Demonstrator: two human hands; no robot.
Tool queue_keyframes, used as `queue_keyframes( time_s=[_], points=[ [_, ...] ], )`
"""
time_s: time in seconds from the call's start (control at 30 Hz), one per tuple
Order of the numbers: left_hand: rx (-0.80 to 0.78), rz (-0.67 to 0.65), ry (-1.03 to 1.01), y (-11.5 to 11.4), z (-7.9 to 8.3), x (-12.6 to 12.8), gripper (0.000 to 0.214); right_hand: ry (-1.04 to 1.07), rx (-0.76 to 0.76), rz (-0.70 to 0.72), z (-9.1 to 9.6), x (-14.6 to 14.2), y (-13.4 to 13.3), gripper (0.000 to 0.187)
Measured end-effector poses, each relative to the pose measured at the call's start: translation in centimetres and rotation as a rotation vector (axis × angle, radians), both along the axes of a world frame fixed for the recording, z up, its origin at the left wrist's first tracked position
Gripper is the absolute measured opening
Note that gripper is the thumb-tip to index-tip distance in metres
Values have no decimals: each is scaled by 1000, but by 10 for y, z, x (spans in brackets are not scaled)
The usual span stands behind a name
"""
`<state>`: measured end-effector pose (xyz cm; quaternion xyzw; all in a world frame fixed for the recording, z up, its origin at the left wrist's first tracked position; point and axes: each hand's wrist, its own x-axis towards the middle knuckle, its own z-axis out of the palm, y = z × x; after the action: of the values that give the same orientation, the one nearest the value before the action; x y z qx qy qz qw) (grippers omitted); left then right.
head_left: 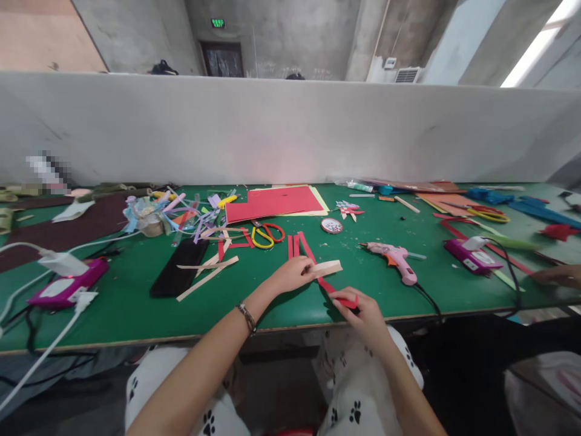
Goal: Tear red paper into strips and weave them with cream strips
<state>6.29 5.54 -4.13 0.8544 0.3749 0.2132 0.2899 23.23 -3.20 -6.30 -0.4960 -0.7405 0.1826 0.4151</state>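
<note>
My left hand [297,274] is closed on a cream paper strip [327,267] that sticks out to the right of my fingers. A long red paper strip [307,247] runs from beyond my left hand, under the cream strip, toward my right hand. With my right hand [361,310] I pinch the near end of that red strip, which bends round at my fingers. Two short red strips [290,247] lie flat just beyond my left hand. Scissors [263,236] with red and yellow handles rest farther back. A pink glue gun [393,257] lies to the right.
Red card sheets [276,203] lie at the back, near a small round dish [331,225]. A black phone [175,272] sits at left with cream strips across it. Purple power strips [68,283] with cables stand on both sides. Another person's hand [556,275] is at far right.
</note>
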Motion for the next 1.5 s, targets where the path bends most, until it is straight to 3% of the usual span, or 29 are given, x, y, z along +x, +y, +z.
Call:
queue_keyframes(
  time_s=[0.47,0.93,1.17,1.33,1.5],
  points=[
    [-84,64,-100,-3,1,-1,14,-104,-21,111,12,1,2,23],
    [-179,83,-207,-8,-1,-7,11,-310,-143,303,55,5,54,28],
    [-157,83,-262,-7,-9,-8,11,-282,-301,299,46,-1,86,22],
    [-129,79,-278,-9,-11,-9,12,-194,-417,376,41,-4,86,20],
    [-84,91,-271,-10,-10,-9,12,-223,-405,400,37,0,83,15]
  ],
)
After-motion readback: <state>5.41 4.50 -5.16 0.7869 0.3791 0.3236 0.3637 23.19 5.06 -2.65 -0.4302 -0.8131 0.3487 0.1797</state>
